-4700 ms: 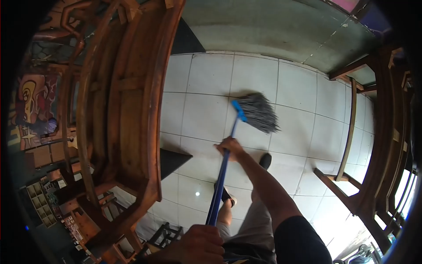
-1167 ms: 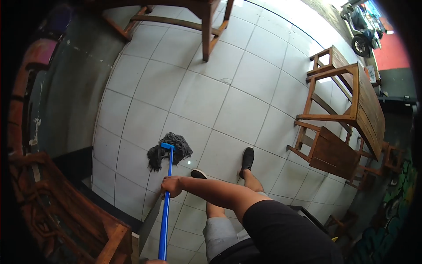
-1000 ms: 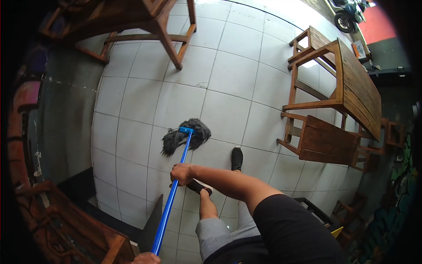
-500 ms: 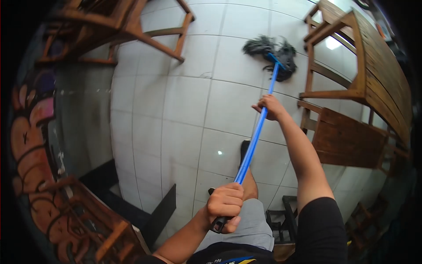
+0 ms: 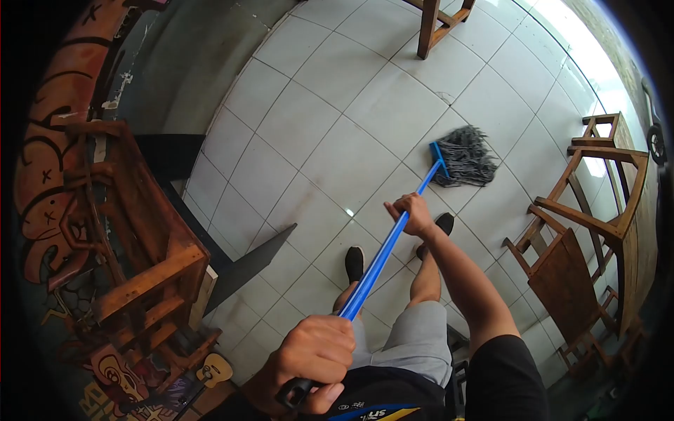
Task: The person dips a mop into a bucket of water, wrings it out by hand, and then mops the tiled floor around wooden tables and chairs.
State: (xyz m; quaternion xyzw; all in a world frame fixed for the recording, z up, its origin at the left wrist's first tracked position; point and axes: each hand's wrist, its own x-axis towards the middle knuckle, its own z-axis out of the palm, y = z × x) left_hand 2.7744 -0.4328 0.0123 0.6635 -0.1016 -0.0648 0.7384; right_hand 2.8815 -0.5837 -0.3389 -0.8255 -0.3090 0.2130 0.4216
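A mop with a blue handle (image 5: 378, 262) slants away from my body across the view. Near its black-capped end, my left hand (image 5: 315, 356) is wrapped round the handle close to my waist. Farther along, my right hand (image 5: 414, 213) grips the handle below the head, its thumb sticking out to the left. The grey string mop head (image 5: 466, 157), fixed to a blue clamp (image 5: 439, 159), lies spread on the white tiled floor (image 5: 319, 154), with its strands pointing right.
Wooden furniture (image 5: 158, 263) stands at the left beside a black panel (image 5: 253, 270) and a painted wall (image 5: 53, 161). On the right are a wooden chair (image 5: 569, 281) and a wooden table (image 5: 618, 231). A wooden leg (image 5: 428, 31) stands at the top. My shoes (image 5: 354, 265) are on the tiles.
The view has turned, with the furniture shifting round. The mop head sits lower in view, its strands now gathered to the right of the clamp. Both hands keep hold of the handle.
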